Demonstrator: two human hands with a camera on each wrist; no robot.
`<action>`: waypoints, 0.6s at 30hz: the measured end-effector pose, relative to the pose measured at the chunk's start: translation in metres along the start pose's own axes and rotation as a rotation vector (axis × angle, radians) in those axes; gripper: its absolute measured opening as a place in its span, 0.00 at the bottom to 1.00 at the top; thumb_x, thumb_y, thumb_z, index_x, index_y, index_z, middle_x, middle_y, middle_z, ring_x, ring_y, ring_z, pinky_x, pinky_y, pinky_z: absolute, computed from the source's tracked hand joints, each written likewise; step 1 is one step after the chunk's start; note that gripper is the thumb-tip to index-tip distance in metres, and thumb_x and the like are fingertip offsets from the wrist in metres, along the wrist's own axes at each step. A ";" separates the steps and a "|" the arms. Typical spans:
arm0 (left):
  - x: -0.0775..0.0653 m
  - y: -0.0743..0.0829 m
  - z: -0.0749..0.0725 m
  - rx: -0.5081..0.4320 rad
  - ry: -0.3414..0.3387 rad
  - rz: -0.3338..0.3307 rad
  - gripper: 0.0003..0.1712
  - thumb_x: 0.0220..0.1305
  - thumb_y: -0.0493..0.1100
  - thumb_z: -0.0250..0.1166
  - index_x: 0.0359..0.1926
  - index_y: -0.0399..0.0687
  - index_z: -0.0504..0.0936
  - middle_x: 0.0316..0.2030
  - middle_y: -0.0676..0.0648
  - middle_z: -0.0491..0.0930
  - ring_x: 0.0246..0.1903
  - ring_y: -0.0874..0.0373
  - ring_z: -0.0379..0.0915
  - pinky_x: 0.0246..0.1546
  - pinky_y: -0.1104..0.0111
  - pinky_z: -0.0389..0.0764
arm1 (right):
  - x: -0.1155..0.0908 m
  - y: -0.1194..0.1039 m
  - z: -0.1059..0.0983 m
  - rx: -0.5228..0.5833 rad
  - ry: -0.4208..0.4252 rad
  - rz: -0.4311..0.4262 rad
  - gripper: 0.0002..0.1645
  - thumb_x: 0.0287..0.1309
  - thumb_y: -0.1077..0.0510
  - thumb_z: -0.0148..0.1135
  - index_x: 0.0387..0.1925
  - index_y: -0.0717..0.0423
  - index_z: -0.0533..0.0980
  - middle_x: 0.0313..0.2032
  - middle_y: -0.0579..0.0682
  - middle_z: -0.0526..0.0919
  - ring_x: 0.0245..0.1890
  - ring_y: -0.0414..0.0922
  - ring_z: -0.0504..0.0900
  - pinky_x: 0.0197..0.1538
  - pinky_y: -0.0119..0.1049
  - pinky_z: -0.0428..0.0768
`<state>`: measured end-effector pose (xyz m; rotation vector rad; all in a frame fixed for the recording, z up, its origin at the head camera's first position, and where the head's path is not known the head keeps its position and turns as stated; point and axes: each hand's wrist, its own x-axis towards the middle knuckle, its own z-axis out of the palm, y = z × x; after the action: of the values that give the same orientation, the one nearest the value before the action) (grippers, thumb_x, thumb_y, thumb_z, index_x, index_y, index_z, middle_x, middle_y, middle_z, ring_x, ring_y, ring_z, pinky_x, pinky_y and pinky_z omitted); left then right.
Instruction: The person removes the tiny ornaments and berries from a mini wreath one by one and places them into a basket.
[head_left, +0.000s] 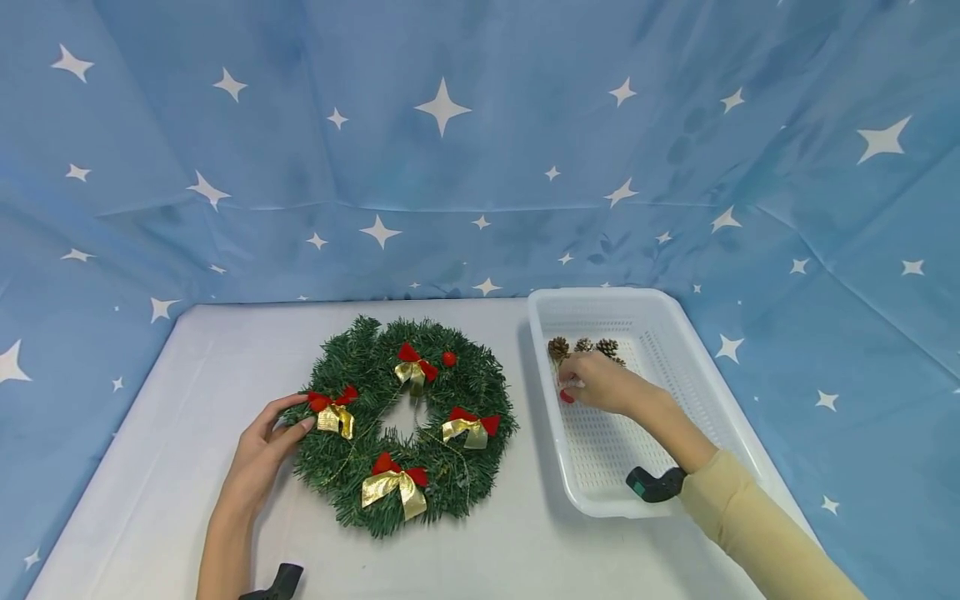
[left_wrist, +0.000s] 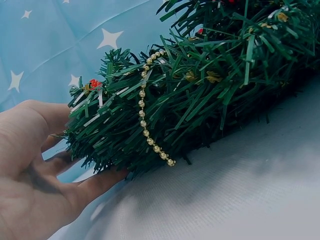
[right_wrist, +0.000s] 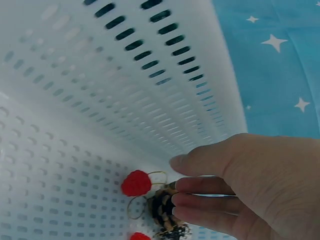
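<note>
A green tinsel wreath with red-and-gold bows, a small red ball and gold bead strings lies on the white table. My left hand holds its left edge, thumb and fingers on the tinsel beside a bow. Down inside the white basket, my right hand reaches toward the left wall. In the right wrist view its thumb and fingers stand apart, fingertips right at a brown pine cone. Close beside them lies a red ball ornament with a gold loop.
Several more pine cones lie along the basket's left and middle floor. The basket stands right of the wreath, its back rim near the blue star-patterned curtain. That curtain also runs along both sides of the table.
</note>
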<state>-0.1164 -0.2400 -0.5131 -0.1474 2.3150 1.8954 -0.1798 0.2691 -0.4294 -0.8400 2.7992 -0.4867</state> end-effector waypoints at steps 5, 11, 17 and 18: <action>0.000 0.000 0.000 0.000 0.007 -0.002 0.32 0.76 0.51 0.63 0.74 0.51 0.66 0.78 0.43 0.54 0.57 0.73 0.71 0.45 0.76 0.77 | -0.002 -0.007 -0.005 -0.006 0.046 -0.031 0.07 0.59 0.70 0.70 0.40 0.62 0.85 0.39 0.53 0.88 0.42 0.52 0.87 0.46 0.43 0.86; -0.001 0.000 0.000 0.011 -0.001 -0.004 0.32 0.76 0.52 0.62 0.74 0.52 0.66 0.79 0.44 0.51 0.64 0.68 0.65 0.47 0.77 0.77 | -0.005 -0.014 -0.007 -0.016 0.101 -0.018 0.10 0.58 0.70 0.71 0.42 0.61 0.85 0.39 0.54 0.88 0.40 0.52 0.86 0.44 0.44 0.85; -0.001 0.001 0.001 -0.004 -0.005 -0.004 0.32 0.76 0.52 0.63 0.74 0.51 0.66 0.80 0.43 0.50 0.75 0.44 0.58 0.47 0.79 0.76 | -0.007 -0.021 -0.011 -0.004 0.157 -0.026 0.10 0.57 0.71 0.69 0.42 0.63 0.85 0.39 0.56 0.87 0.38 0.53 0.86 0.41 0.43 0.85; -0.001 0.001 0.001 -0.005 -0.005 -0.005 0.32 0.75 0.52 0.63 0.74 0.51 0.66 0.80 0.43 0.49 0.76 0.41 0.56 0.47 0.80 0.75 | -0.008 -0.022 -0.011 -0.006 0.169 -0.028 0.10 0.57 0.71 0.69 0.42 0.63 0.85 0.38 0.56 0.87 0.37 0.53 0.85 0.40 0.42 0.85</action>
<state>-0.1156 -0.2391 -0.5119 -0.1484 2.3045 1.8980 -0.1652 0.2587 -0.4102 -0.8785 2.9457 -0.5799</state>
